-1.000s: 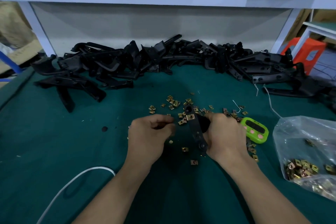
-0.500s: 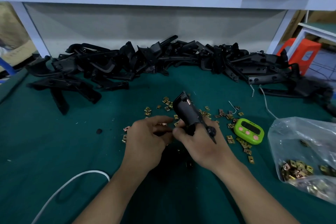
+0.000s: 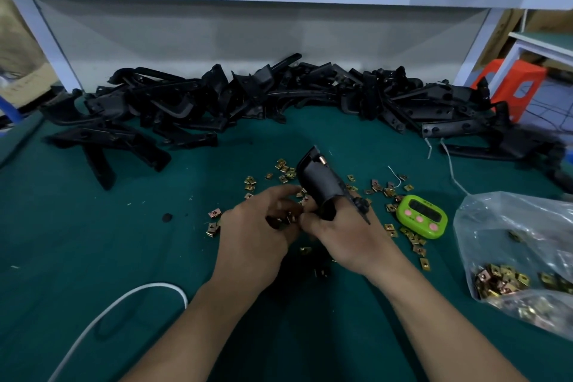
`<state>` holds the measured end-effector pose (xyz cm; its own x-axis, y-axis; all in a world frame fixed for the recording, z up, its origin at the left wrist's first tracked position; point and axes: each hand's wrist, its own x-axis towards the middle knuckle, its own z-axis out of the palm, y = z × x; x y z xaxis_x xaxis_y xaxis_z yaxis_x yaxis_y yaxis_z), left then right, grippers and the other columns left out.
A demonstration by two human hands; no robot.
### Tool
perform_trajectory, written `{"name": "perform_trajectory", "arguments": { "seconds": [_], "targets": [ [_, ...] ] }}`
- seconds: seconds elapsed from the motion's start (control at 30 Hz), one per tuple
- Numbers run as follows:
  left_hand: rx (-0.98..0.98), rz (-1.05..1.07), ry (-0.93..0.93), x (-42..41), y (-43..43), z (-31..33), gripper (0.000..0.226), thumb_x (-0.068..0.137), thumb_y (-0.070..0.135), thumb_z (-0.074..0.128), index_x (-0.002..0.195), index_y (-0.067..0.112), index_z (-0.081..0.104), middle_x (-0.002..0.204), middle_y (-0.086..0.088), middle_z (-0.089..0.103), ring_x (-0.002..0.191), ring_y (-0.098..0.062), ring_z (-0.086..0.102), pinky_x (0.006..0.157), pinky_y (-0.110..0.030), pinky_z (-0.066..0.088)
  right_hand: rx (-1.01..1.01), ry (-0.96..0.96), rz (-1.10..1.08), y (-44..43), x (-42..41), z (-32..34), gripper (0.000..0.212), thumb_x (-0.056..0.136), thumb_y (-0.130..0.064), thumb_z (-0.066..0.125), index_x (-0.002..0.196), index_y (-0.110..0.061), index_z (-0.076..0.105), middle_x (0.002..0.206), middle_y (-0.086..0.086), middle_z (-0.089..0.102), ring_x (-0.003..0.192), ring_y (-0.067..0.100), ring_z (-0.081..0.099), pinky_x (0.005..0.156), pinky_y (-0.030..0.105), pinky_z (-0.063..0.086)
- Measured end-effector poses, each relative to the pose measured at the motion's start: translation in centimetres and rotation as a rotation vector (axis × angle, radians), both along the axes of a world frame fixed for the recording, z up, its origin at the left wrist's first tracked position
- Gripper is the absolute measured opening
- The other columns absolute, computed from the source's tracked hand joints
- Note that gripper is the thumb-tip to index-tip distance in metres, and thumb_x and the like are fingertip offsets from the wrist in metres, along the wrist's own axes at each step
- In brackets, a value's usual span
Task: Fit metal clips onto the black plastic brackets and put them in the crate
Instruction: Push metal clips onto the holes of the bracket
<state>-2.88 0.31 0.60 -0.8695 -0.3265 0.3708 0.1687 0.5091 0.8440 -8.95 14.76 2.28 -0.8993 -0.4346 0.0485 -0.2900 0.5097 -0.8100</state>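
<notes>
Right hand (image 3: 347, 236) gripped black bracket (image 3: 322, 183), tilted up above worktop (image 3: 93, 242). Left hand (image 3: 257, 236), touching right, pinched small clip (image 3: 290, 218), partly hidden. Clear plastic bag (image 3: 511, 226) at right held heap of clips (image 3: 499, 282). Loose clips (image 3: 387, 189) scattered around hands; bracket pile (image 3: 248, 102) behind.

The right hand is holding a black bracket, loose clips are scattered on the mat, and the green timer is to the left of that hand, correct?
Not quite. The head view shows the green timer to the right of the right hand. That hand does hold a black bracket, and loose clips are scattered on the mat.
</notes>
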Motion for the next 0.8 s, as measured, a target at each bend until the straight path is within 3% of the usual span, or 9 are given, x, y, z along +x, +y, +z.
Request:
{"name": "perform_trajectory", "arguments": {
  "seconds": [0.07,0.2,0.43,0.53,0.63,0.8],
  "targets": [
    [0.019,-0.019,0.009,-0.06,-0.07,-0.02,0.06,0.073,0.001,0.087,0.099,0.052,0.066,0.086,0.034,0.071,0.083,0.014,0.068,0.073,0.002,0.043,0.003,0.014,0.006,0.03,-0.13,0.1,0.025,0.092,-0.025,0.062,0.08,-0.003,0.059,0.074,0.017,0.062,0.066,0.03,0.056,0.057,0.037,0.041],
    [0.08,-0.069,0.005,0.0,-0.25,0.05,0.055,0.077,-0.005,0.082,0.092,0.046,0.07,0.084,0.033,0.073,0.084,0.012,0.07,0.074,-0.001,0.047,-0.023,-0.023,-0.033,0.2,-0.3,0.15,0.029,0.093,-0.026,0.063,0.074,-0.006,0.06,0.069,0.012,0.062,0.051,0.01,0.048,0.045,0.016,0.033],
    [0.232,-0.128,-0.042,-0.23,-0.7,-0.05,0.043,0.077,-0.013,0.078,0.092,0.027,0.074,0.076,0.031,0.072,0.079,0.01,0.071,0.069,-0.004,0.05,-0.188,-0.021,-0.004,0.11,0.04,0.17,0.018,0.081,-0.016,0.078,0.068,-0.011,0.067,0.06,0.003,0.059,0.053,0.006,0.05,0.049,0.02,0.038],
    [0.153,-0.102,-0.029,-0.04,-0.56,-0.02,0.05,0.077,-0.011,0.08,0.088,0.037,0.073,0.074,0.038,0.069,0.078,0.013,0.069,0.072,-0.001,0.048,-0.202,-0.065,-0.001,0.13,-0.03,0.1,0.025,0.08,-0.014,0.079,0.063,-0.008,0.062,0.054,-0.002,0.052,0.05,0.009,0.046,0.05,0.024,0.037],
    [0.092,-0.075,-0.008,-0.02,-0.44,-0.09,0.054,0.076,-0.008,0.082,0.086,0.045,0.071,0.075,0.04,0.067,0.079,0.014,0.069,0.074,0.0,0.047,-0.211,-0.097,-0.026,0.15,-0.09,0.13,0.023,0.08,-0.012,0.08,0.063,-0.012,0.064,0.052,-0.008,0.055,0.047,0.003,0.048,0.047,0.014,0.037],
    [-0.081,-0.03,0.021,-0.17,-0.58,-0.33,0.036,0.076,0.0,0.085,0.096,0.029,0.082,0.075,0.049,0.061,0.08,0.019,0.066,0.075,0.002,0.045,-0.154,-0.199,-0.022,0.33,-0.35,0.23,0.023,0.083,-0.017,0.077,0.066,-0.009,0.063,0.049,-0.01,0.051,0.042,0.002,0.043,0.042,0.012,0.032]
  ]
}}
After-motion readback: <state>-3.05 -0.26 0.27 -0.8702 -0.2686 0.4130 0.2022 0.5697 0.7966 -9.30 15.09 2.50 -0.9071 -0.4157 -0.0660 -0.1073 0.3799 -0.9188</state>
